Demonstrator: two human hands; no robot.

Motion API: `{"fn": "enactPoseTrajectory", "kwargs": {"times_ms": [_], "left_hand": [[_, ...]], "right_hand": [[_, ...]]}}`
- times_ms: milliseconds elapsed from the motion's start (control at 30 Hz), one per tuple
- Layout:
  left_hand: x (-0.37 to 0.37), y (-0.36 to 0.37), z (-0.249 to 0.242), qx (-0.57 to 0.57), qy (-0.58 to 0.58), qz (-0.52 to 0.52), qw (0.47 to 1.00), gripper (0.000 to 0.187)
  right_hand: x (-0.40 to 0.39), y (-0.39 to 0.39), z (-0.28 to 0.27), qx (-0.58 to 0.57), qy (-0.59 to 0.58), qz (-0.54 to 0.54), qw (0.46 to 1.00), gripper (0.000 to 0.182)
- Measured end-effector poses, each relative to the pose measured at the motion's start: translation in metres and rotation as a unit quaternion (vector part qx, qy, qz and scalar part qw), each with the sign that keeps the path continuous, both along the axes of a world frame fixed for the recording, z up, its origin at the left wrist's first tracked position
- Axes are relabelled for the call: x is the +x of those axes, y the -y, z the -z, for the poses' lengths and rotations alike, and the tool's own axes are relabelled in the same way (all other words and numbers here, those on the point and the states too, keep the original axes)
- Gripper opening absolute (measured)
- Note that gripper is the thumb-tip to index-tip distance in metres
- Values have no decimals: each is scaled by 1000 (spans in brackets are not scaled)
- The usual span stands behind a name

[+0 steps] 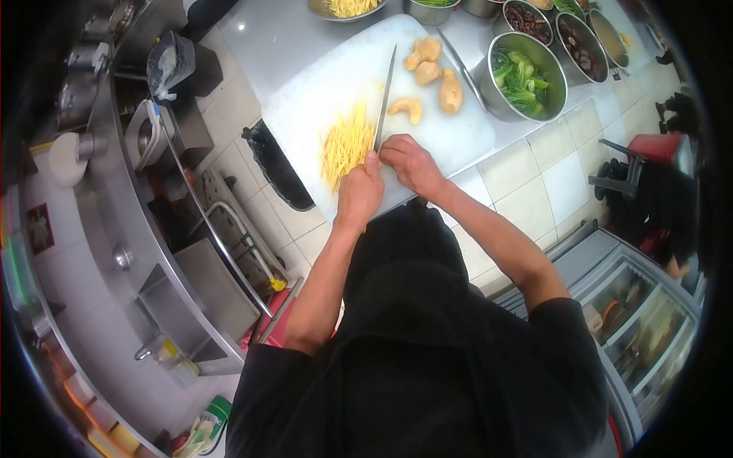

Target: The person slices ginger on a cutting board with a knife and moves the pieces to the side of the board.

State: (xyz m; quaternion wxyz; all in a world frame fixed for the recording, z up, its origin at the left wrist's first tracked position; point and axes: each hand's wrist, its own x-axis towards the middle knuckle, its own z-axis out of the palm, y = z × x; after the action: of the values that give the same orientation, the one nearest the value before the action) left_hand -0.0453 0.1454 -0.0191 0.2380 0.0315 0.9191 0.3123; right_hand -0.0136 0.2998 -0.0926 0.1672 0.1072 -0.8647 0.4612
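My left hand [360, 189] is closed at the near end of a long kitchen knife [385, 98], thumb up along it, and seems to grip its handle. The blade points away from me over a white cutting board [298, 107]. My right hand [412, 164] is closed with curled fingertips beside the blade; whatever lies under them is hidden. Left of the knife is a pile of thin yellow ginger shreds [347, 145]. To its right are several peeled ginger pieces [450, 93], among them a curved one [406, 108].
Another long, thin metal tool [463, 70] lies along the board's right side. Beside it stands a metal pot of leafy greens [523, 80], with pots of dark food [580, 49] beyond. A bowl of yellow shreds [350, 8] sits at the back. A black-lined bin [279, 168] stands at left.
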Motion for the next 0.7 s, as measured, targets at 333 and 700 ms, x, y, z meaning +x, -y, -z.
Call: {"fn": "enactPoseTrajectory", "kwargs": {"times_ms": [333, 700], "left_hand": [[45, 35, -14, -37, 57, -4, 998, 66], [5, -1, 1, 13, 25, -15, 999, 62]], "right_hand": [[7, 1, 3, 75, 0, 13, 997, 26], [5, 0, 3, 67, -4, 8, 998, 25]]}}
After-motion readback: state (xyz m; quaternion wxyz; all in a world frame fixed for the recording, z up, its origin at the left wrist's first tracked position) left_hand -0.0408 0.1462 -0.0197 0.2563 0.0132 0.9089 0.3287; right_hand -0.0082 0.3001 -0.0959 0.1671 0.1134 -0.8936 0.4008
